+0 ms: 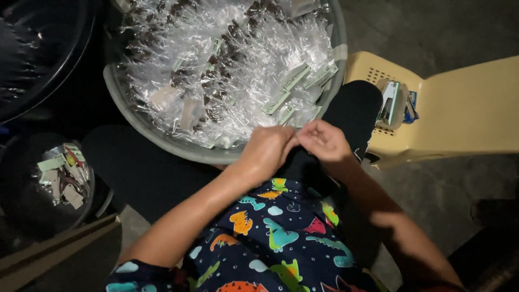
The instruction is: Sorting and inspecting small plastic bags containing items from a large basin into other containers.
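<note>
The left hand (266, 148) and the right hand (323, 141) meet just in front of the big grey tub (162, 138), close above the person's lap. Their fingertips touch each other in the middle. The fingers of both hands are curled in and pinched together, but what they pinch is too small and too hidden to tell. The tub is full of small clear plastic packets (227, 59) with dark bits inside and little paper labels. The packets are piled up high and shine in the light. The tub sits right past the hands, and the left hand is just beside its near rim. The person wears a dark shirt with bright dinosaurs (270, 232) on it. One dark knee (354, 108) pokes up beside the tub on the right. Near that knee is a pale yellow plastic chair (465, 108), and a stapler (390, 101) lies on its seat. On the left, well apart from the hands, there is a dark round bowl (32, 211) with a few more packets and paper labels inside. Another dark round pan (43, 54) sits above it in the corner. The floor (432, 189) is grey and rough.
</note>
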